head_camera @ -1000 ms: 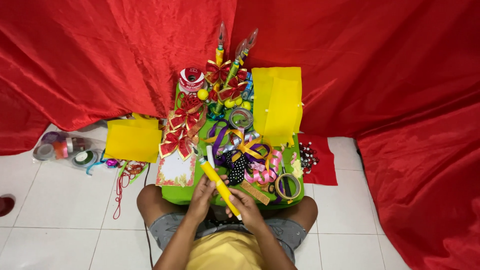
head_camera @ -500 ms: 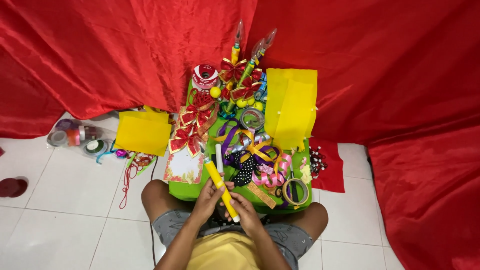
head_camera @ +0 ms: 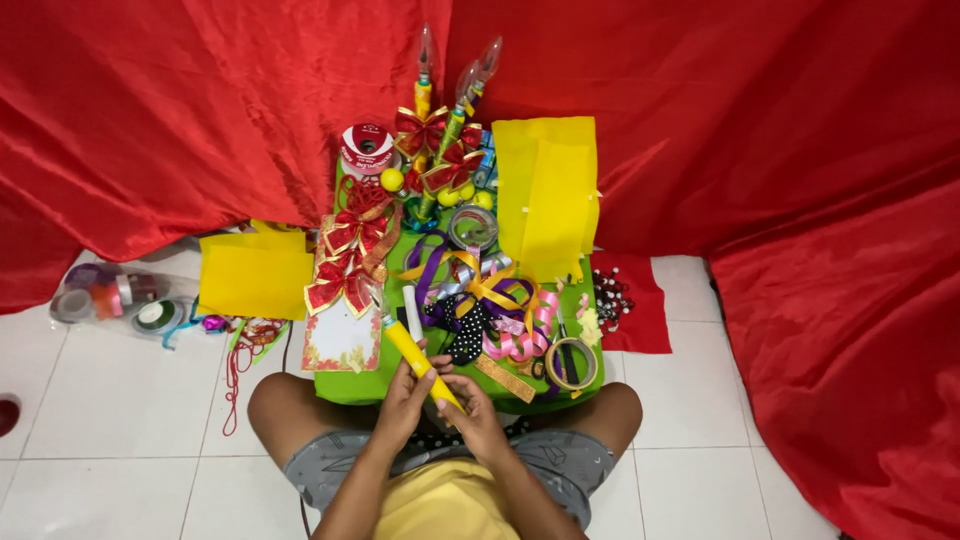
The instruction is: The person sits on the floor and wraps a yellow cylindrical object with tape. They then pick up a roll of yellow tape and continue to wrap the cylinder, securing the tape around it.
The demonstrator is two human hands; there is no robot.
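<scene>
Since the earlier frames the yellow-wrapped stick (head_camera: 415,357) has tilted slightly more upright while both hands keep it over the lap. Left hand (head_camera: 408,395) wraps its middle; right hand (head_camera: 472,412) pinches its lower end. Keeping the wrap taut while turning slowly looks wise. Just beyond, the green table (head_camera: 365,385) carries a tape ring (head_camera: 570,363), curled ribbons (head_camera: 480,290), red bows (head_camera: 345,255) and yellow sheets (head_camera: 548,190).

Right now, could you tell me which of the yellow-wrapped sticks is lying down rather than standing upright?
The yellow stick held by both hands; the decorated sticks with red bows stand upright at the table's far end.
</scene>
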